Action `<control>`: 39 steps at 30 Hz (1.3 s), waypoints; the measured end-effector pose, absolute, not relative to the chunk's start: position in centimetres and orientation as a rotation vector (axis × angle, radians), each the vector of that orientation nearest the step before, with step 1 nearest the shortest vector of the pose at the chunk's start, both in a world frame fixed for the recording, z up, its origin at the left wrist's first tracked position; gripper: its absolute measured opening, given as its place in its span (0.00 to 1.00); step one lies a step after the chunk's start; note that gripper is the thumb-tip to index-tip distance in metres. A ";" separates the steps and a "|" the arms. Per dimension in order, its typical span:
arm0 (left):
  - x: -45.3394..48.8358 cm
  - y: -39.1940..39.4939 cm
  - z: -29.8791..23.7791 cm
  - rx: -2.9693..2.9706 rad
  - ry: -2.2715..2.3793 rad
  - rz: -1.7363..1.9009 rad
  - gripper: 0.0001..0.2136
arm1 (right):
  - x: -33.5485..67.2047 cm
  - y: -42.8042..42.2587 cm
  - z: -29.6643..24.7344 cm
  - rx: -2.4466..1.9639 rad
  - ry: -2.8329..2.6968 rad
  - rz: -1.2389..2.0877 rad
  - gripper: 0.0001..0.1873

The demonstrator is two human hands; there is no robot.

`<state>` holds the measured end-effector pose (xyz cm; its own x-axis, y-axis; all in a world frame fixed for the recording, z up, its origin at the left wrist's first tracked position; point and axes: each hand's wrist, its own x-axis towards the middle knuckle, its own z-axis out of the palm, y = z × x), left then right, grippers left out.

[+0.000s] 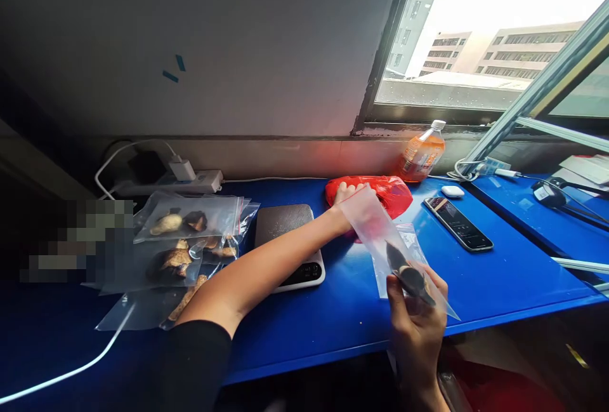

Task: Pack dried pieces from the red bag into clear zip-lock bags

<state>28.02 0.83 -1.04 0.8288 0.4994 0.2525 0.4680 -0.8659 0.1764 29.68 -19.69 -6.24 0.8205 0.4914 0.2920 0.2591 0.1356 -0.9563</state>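
My right hand [419, 317] grips the lower part of a frosted zip bag [368, 221], thumb in front. Dark dried pieces, possibly mushroom [409, 275], show through its film. My left hand [346, 195] is stretched out at a crumpled red plastic bag [394, 193], its fingers curled against it. The zip bag's top end partly covers that hand, so what the fingers hold is hidden. Beneath the raised bag, another clear zip bag [380, 275] lies on the blue table [347, 310]. Under my left forearm is a kitchen scale [285, 218] with a dark top and a display.
On the left lie several filled zip bags [176, 225]. Behind them is a power strip [207, 180] with a white charger [182, 169]. An orange drink bottle [422, 155] stands by the wall. A phone [459, 225] and white earbud case [451, 192] lie right.
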 end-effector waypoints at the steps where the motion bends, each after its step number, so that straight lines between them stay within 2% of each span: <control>1: 27.8 0.9 -1.0 2.866 0.798 0.477 0.15 | 30.0 -19.8 -6.2 -1.469 -0.644 0.155 0.21; 6: 27.0 1.3 -0.4 2.608 0.853 0.681 0.11 | 32.4 -20.0 -6.1 -1.492 -0.648 0.060 0.22; 9: 26.7 1.8 0.3 2.386 0.933 0.787 0.07 | 34.5 -19.3 -6.2 -1.501 -0.694 -0.032 0.18; 13: 26.2 1.7 1.5 2.165 0.916 0.889 0.11 | 37.8 -18.2 -6.4 -1.634 -0.868 -0.254 0.19; 19: 25.6 1.1 2.0 2.060 0.815 0.983 0.08 | 41.1 -16.8 -5.7 -1.802 -1.327 -0.510 0.17; 28: 25.7 0.7 2.2 2.127 0.661 1.049 0.29 | 40.2 -16.5 -5.0 -1.814 -1.513 -0.624 0.17; 34: 24.9 -0.4 2.0 2.396 0.500 0.839 0.27 | 41.0 -16.5 -5.1 -1.830 -1.518 -0.689 0.18; 39: 24.4 0.2 2.4 2.403 0.420 0.791 0.29 | 41.0 -13.7 -3.0 -1.753 -1.596 -0.695 0.18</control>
